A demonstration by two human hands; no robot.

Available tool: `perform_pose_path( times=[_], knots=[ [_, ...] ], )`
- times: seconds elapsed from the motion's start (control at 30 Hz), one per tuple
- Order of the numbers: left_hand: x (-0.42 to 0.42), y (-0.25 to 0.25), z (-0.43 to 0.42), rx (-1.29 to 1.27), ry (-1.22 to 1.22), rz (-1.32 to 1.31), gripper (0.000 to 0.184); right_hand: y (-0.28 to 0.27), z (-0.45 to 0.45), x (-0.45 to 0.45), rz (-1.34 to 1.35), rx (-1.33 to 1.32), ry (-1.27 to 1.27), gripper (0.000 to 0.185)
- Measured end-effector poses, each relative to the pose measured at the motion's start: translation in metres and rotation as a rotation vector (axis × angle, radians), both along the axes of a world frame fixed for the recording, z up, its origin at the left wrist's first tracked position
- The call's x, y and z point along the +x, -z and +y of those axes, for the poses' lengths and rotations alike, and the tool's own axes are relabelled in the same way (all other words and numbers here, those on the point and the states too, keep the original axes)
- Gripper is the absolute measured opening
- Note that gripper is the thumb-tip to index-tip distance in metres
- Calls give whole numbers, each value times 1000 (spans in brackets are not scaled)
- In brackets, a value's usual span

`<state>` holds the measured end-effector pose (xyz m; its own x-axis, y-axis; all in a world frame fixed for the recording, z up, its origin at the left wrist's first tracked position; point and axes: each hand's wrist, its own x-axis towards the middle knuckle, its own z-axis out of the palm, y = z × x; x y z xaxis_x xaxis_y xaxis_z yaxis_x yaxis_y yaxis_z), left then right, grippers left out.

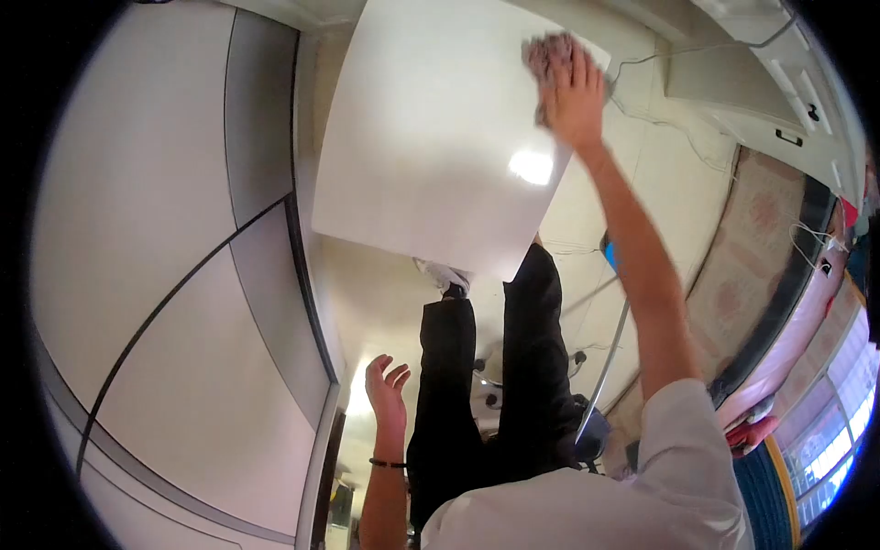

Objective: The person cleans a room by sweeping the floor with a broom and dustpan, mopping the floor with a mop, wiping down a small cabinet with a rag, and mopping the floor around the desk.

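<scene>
My right hand (575,96) presses a crumpled greyish-brown cloth (547,57) against the white tabletop (431,119), close to its far right corner. The fingers lie over the cloth, and part of it shows past the fingertips and beside the thumb. My left hand (386,390) hangs low beside my left leg, away from the table, with its fingers apart and loosely curled. Nothing is in it. A dark band circles the left wrist.
Tall pale cabinet doors (174,165) stand on the left. Thin cables (678,128) trail over the floor on the right, near a white drawer unit (779,128). A wheeled chair base (490,367) is behind my legs, and a pole (605,367) leans to the right.
</scene>
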<state>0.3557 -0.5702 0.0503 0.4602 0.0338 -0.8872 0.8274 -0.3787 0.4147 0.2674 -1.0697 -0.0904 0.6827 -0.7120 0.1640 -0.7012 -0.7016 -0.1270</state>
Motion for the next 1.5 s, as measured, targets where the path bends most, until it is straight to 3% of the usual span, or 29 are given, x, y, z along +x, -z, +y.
perform_pose_path(
  times=[0.1,0.13,0.17,0.2,0.23,0.3,0.37,0.4,0.43,0.5,0.6,0.63,0.7,0.77,0.83,0.9,0.93,0.97,1.0,1.07,1.13,1.23,1.37,1.5],
  knots=[
    [-6,0,0,-38,-30,8,34,-6,130,-9,-28,178,5,46],
    [-6,-2,-6,-24,-40,29,35,-5,169,-18,-167,716,8,41],
    [-6,-2,-4,-43,-42,26,35,-5,226,-32,144,378,-243,33],
    [-4,-5,-8,-28,-47,29,35,-16,255,-37,112,319,-343,29],
    [-5,-8,-13,-10,-53,30,34,-28,255,-40,-11,464,-418,29],
    [-5,-17,-26,17,-40,6,34,-26,212,-38,28,406,-599,35],
    [-7,-17,-33,47,-36,-13,34,-58,98,12,514,993,-101,41],
    [-8,-14,-32,43,-71,-10,34,-63,66,15,381,652,91,48],
    [-9,-14,-30,40,-104,-3,34,-9,41,0,-105,54,119,54],
    [-11,-8,-25,24,-126,-34,33,-6,-13,46,-160,-52,296,57],
    [-16,-8,-34,53,-205,9,33,-8,6,139,-141,-28,227,55],
    [-17,-11,-38,44,-193,11,33,-9,19,175,-242,25,150,47],
    [-21,-15,-45,23,-222,14,33,-6,55,234,-379,101,-141,33],
    [-28,-13,-55,-3,-215,-17,33,-19,88,271,-195,175,-458,29],
    [-27,-22,-54,31,-217,-29,32,-17,96,298,-355,259,-649,35],
    [-32,-27,-55,30,-271,-60,33,-10,61,319,-191,218,-800,44],
    [-35,-28,-55,46,-312,-66,32,-3,31,324,-213,274,-918,62],
    [-43,-29,-60,63,-354,-67,32,-26,7,308,-93,262,-727,63],
    [-51,-36,-67,39,-369,-75,31,8,-9,307,-228,89,-661,66],
    [-76,-39,-64,30,-472,-33,31,-6,-15,289,-111,58,-615,52],
    [-96,-41,-69,-38,-548,15,32,-7,7,272,-185,28,-417,52],
    [-131,-43,-67,-52,-658,98,32,-16,88,267,-187,27,-458,46],
    [-153,-43,-48,-74,-670,128,32,-18,200,255,-200,216,-842,42],
    [-163,-42,-19,-111,-716,131,31,-33,244,150,22,287,-1063,43]
  ],
)
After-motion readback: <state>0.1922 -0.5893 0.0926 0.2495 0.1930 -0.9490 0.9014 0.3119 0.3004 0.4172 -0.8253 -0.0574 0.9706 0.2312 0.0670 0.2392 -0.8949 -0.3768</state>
